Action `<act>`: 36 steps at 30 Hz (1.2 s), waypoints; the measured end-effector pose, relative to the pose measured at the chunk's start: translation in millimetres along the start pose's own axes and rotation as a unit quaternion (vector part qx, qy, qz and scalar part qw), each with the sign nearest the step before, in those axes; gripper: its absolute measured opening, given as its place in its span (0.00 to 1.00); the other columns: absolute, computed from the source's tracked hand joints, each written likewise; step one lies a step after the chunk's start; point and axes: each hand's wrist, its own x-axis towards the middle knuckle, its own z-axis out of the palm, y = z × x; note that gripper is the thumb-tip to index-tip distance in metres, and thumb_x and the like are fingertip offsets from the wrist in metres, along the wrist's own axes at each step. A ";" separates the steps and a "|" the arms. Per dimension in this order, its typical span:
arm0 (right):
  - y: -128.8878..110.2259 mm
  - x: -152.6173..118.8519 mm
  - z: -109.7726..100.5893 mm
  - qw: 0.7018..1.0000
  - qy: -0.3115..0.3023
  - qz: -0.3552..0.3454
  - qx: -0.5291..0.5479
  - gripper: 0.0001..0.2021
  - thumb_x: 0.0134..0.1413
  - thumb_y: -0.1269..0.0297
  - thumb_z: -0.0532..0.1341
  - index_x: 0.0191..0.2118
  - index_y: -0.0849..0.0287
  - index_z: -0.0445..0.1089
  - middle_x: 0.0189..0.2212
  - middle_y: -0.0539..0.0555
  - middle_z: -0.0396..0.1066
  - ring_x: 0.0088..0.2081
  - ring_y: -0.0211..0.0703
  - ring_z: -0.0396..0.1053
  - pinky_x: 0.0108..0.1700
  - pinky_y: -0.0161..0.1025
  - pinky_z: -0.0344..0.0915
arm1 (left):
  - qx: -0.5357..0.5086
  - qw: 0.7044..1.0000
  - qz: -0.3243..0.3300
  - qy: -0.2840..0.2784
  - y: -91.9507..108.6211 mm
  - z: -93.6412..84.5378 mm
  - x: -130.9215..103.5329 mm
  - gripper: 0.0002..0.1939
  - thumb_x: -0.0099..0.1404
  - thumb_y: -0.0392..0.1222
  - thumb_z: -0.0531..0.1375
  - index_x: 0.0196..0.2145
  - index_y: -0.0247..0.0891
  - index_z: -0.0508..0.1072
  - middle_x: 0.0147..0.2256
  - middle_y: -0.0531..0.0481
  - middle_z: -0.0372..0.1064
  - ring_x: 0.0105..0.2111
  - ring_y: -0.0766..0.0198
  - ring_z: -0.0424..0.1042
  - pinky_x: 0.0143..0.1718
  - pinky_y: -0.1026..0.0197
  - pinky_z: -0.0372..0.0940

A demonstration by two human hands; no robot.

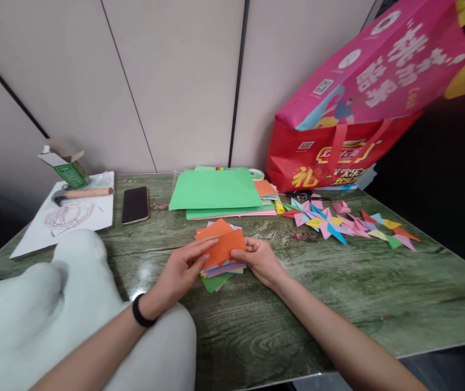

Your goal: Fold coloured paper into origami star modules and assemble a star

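Orange paper [227, 247] is pinched at its left side by the left hand [183, 269] and at its right side by the right hand [260, 260]. It is held over a pile of small colored papers [219, 279] on the green table [318, 304]. On the far side, big green sheets [218, 189] are stacked. To the right, folded paper bits [330, 221] are spread near a red bag [338, 155]. To the left, a phone [135, 205] is laid near a hammer [88, 192] placed on a white board [41, 225].
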 end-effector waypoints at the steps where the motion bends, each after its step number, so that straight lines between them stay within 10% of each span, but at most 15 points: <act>1: 0.1 0.5 -0.5 1.000 0.002 0.001 0.005 0.17 0.27 0.64 0.72 0.29 0.62 0.72 0.24 0.51 0.75 0.23 0.37 0.71 0.30 0.34 0.68 | -0.001 1.000 -0.004 0.004 0.1 0.0 0.1 0.16 0.60 0.35 0.54 0.46 0.39 0.72 0.48 0.47 0.69 0.50 0.58 0.66 0.53 0.52 0.60; 36: 3.9 -11.2 14.1 0.980 0.005 -0.088 -0.177 0.21 0.31 0.66 0.68 0.37 0.58 0.65 0.27 0.49 0.72 0.22 0.39 0.69 0.23 0.35 0.68 | 0.001 0.999 0.003 -0.048 1.2 0.6 0.3 0.17 0.61 0.35 0.54 0.47 0.41 0.72 0.48 0.49 0.69 0.49 0.58 0.67 0.52 0.55 0.60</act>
